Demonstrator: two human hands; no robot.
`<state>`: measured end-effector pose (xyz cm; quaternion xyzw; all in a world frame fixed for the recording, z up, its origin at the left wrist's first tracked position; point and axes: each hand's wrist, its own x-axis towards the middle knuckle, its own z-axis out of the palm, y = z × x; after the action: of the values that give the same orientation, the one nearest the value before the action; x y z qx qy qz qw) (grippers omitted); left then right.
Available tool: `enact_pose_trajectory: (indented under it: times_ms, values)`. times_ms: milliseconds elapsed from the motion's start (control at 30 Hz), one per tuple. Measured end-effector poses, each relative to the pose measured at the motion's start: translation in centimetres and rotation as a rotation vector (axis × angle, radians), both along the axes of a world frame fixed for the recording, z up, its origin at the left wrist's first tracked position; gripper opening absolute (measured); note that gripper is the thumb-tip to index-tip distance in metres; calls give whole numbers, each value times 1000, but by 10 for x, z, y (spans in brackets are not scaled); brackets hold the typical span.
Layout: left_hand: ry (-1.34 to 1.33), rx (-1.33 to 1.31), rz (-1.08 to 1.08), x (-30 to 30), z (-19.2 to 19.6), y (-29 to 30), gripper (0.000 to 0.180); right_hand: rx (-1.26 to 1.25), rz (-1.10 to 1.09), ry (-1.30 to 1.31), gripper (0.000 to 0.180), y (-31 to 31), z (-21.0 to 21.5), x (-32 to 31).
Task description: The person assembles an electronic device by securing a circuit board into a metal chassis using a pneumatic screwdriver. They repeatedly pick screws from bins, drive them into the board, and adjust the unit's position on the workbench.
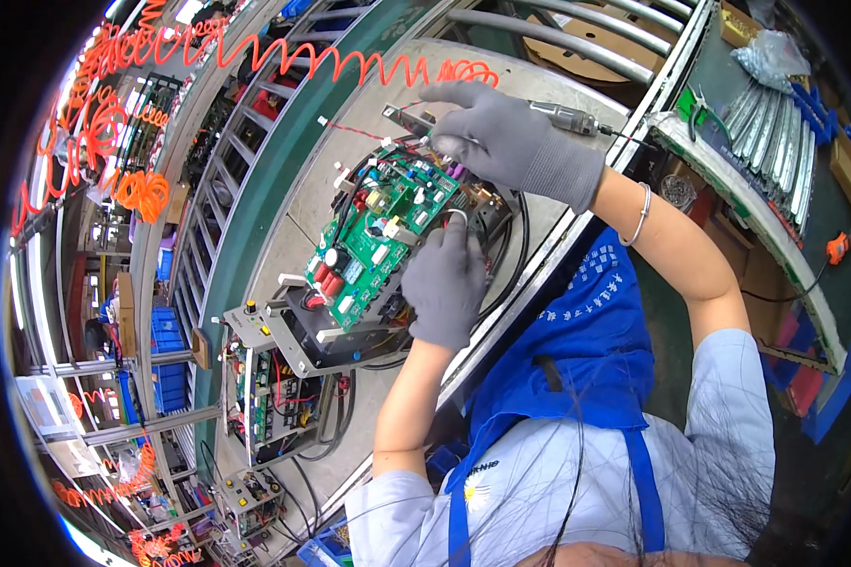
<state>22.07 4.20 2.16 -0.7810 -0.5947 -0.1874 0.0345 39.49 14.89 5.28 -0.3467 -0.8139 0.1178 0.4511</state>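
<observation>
A green circuit board with capacitors, white connectors and red parts sits tilted on a dark metal chassis on the bench before me. My left hand, in a grey glove, is at the near side of the board. Its fingers are bent close together at the chassis edge; what they grip is hidden. My right hand, also gloved, reaches over the far end, some fingers extended, thumb and a finger closed together among wires. Beside it lies a grey electric screwdriver. Thin red wires with white plugs run near the board's far corner.
Another open chassis unit stands to the left on the bench. A coiled orange air hose hangs across the far side. Black cables loop beside the chassis. Metal strips lie in a rack at right.
</observation>
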Motion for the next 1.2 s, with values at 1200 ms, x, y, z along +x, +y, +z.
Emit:
enact_pose_trajectory:
  times_ms: [1200]
  values:
    - [83, -4, 214, 4, -44, 15, 19, -76, -416, 203, 16, -49, -74, -45]
